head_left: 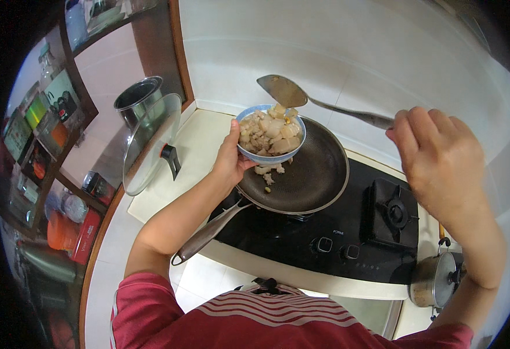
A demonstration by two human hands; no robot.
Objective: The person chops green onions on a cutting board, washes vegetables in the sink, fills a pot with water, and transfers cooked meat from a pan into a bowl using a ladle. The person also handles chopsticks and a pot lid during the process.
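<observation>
My left hand [229, 156] grips a blue-and-white bowl [255, 156] by its left side, thumb at the rim and fingers beneath. Pale cubes and minced meat [272, 132] fill the bowl. It is held above the left part of a dark frying pan [319, 174], where a few bits of food [269, 170] lie. My right hand [435, 142] is closed round the handle end of a metal spatula [284, 91], raised to the right. The spatula's blade is over the bowl's far rim; whether it touches the food I cannot tell.
The pan's handle [208, 231] points toward me at the left of the black gas hob [290, 238]. A glass lid [150, 148] leans against a steel pot [140, 96] at the back left. Another pot [432, 279] stands on the right, and shelves [63, 145] line the left side.
</observation>
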